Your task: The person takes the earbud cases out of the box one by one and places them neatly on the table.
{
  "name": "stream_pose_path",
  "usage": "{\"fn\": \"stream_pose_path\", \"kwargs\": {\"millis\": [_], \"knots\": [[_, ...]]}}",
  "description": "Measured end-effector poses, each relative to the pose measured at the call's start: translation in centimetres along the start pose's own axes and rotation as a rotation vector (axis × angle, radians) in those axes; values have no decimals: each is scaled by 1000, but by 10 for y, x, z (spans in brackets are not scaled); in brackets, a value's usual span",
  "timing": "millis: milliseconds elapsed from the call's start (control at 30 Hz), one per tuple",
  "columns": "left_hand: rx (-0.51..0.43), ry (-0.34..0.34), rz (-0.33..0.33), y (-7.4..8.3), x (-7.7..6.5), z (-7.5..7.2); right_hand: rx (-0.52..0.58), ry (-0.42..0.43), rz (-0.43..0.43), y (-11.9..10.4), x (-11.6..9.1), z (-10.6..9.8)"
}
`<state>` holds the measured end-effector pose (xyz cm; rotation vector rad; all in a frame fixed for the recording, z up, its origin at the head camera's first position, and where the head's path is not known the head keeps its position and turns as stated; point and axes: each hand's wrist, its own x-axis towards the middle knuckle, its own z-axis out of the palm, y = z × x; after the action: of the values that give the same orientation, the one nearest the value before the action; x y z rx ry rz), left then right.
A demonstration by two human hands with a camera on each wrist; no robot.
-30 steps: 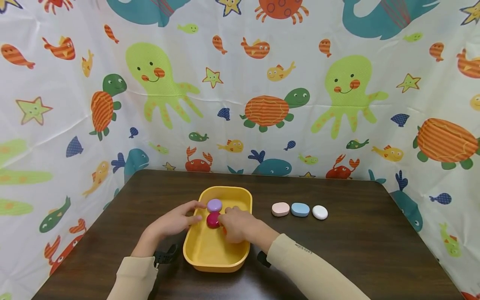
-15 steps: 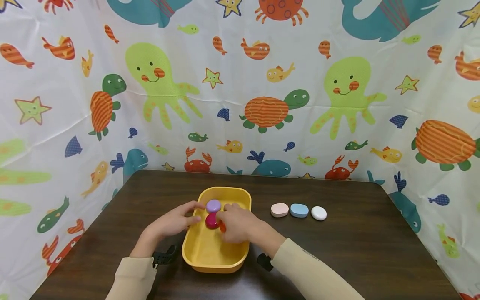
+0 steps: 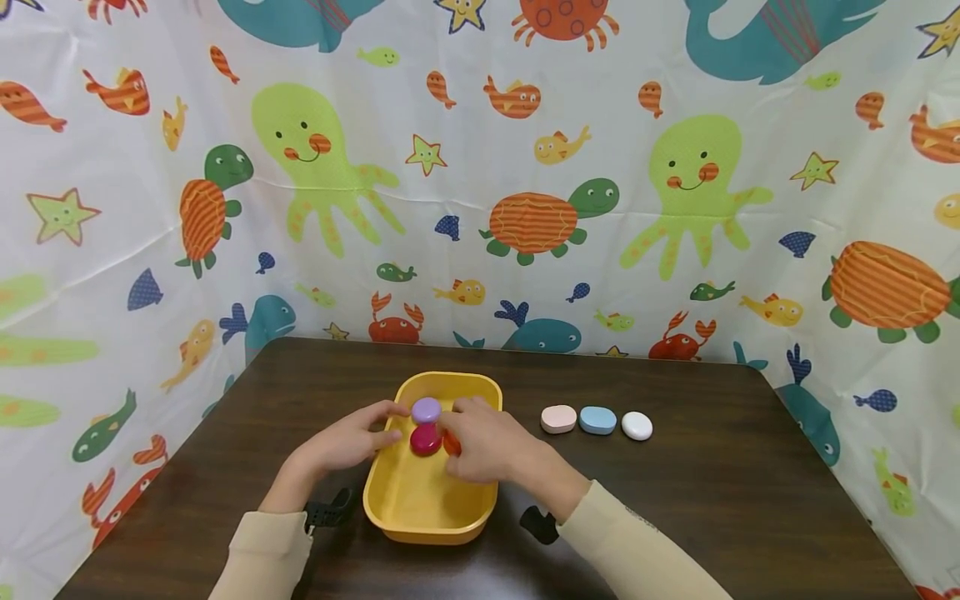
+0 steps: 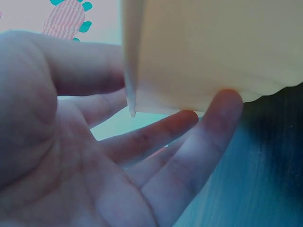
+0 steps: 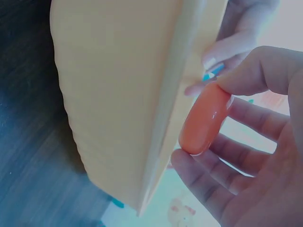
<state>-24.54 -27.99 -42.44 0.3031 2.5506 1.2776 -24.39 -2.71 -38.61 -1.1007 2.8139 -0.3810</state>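
A deep yellow tray [image 3: 431,510] stands on the dark table. My left hand [image 3: 347,437] holds its left wall, the thumb inside the rim and fingers against the outside, as the left wrist view shows. Over the tray's right side, my right hand [image 3: 486,440] pinches a glossy orange oval piece, like a small soap bar [image 5: 204,120], between thumb and fingertips. In the head view most of that piece is hidden behind the hand. Inside the tray lie a round lilac piece [image 3: 426,409] and, just below it, a round crimson piece [image 3: 425,440].
Right of the tray, a pink oval piece [image 3: 558,419], a blue oval piece [image 3: 597,420] and a white round piece [image 3: 637,426] lie in a row on the table [image 3: 720,500]. A sea-animal-print curtain [image 3: 465,308] hangs behind.
My right hand has risen slightly and shifted a little right, away from the crimson piece, with the orange piece in its fingers. The left hand stays on the tray.
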Motion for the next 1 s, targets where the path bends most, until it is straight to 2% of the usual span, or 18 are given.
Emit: {"fn": "stream_pose_path", "kwargs": {"millis": [400,633,1000], "knots": [[-7,4,-20,2,0,2,-8,48,29,16,-11,-11],[-6,9,-22,2,0,1,-5,49,84,28,-15,-14],[-18,9,-29,1,0,1,-18,51,102,45,-18,-14]]}}
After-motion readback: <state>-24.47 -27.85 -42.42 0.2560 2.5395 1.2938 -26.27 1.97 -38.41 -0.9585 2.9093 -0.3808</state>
